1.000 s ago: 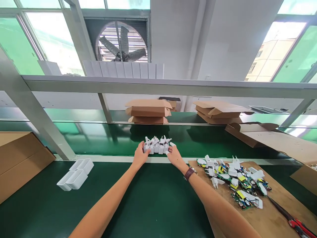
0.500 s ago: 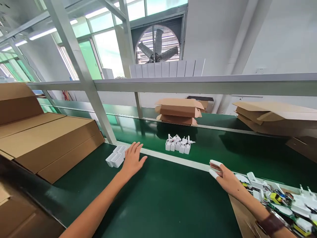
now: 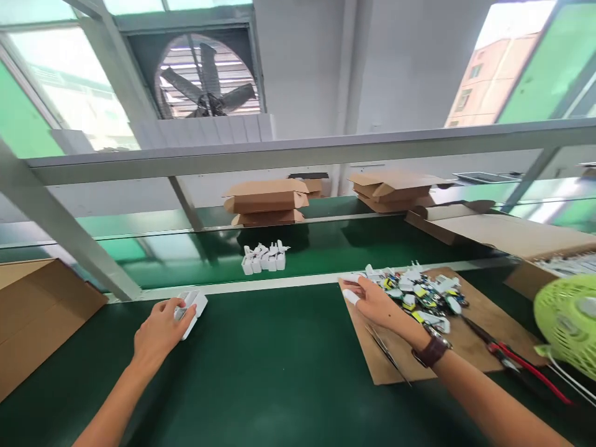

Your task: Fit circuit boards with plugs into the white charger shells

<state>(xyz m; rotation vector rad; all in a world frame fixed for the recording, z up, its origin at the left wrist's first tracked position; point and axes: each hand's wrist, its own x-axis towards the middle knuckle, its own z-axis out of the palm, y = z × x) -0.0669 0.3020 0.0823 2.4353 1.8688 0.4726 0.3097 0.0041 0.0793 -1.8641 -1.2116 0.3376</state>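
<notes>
My left hand (image 3: 161, 329) is at the left of the green work surface, its fingers and thumb curled round a small cluster of empty white plastic cases (image 3: 198, 304). The hand partly covers them. My right hand (image 3: 372, 304) hovers by the left end of a heap of small circuit boards with white parts (image 3: 421, 292). White covers sit on its thumb and a finger, which are apart with nothing between them. Beyond the pale strip stands a row of white cases with parts sticking out (image 3: 264, 261).
Tweezers (image 3: 386, 352) lie on a brown board (image 3: 361, 329) below the heap. Red-handled pliers (image 3: 507, 357) and a lime-green fan (image 3: 568, 316) are at right. A large carton (image 3: 51, 323) stands at left; folded cartons (image 3: 265, 202) lie behind. A metal rail (image 3: 326, 152) crosses above.
The view has swung right, bringing the pliers and green fan into sight. My left hand, open beside the empty cases before, has closed round them. My right hand stays open near the boards.
</notes>
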